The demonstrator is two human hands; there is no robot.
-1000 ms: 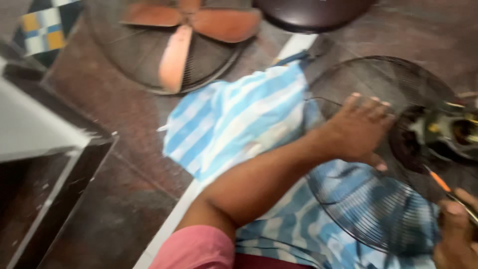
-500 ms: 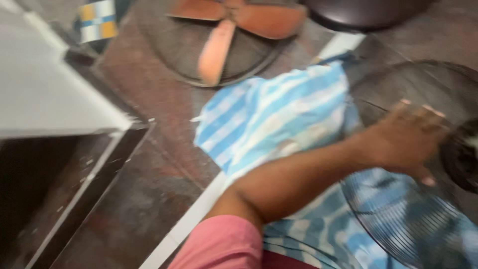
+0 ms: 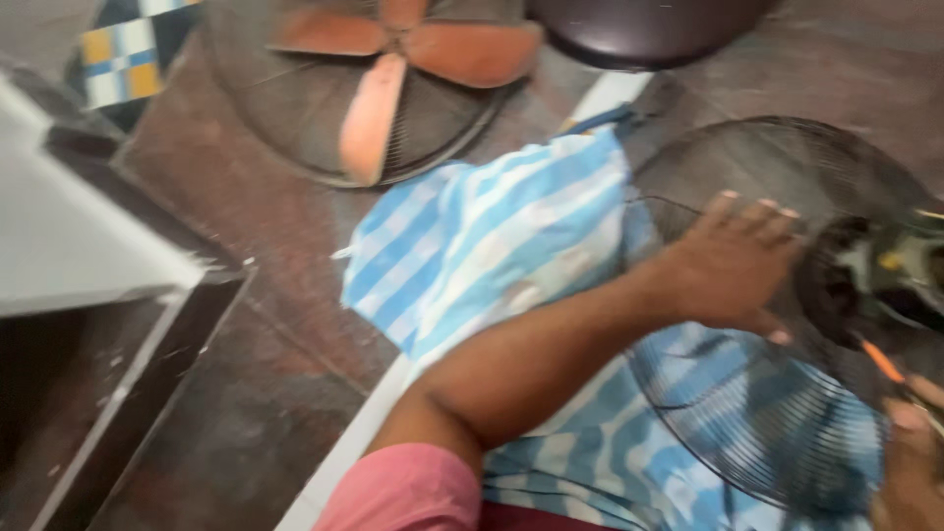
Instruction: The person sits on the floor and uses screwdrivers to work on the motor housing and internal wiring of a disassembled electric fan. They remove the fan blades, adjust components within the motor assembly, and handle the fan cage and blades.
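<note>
Head view, blurry: left hand (image 3: 733, 265) lies flat on the wire fan guard (image 3: 777, 433), fingers spread wide and pointing up and right, palm down, gripping nothing. The guard rests across the lap over a blue-and-white striped cloth (image 3: 492, 256); the fan motor (image 3: 880, 280) sits at its hub, just right of the left fingertips. So the motor is nearer the left hand, which seems to steady the guard beside it. Left forearm runs diagonally from the pink sleeve (image 3: 403, 492) at bottom centre up to the guard. Right hand (image 3: 910, 462) is cut off at the lower right edge, closed around a thin orange-handled tool (image 3: 883, 362) whose long axis angles up-left toward the motor. Orange-bladed fan (image 3: 393, 69) lies on the floor, well apart.
</note>
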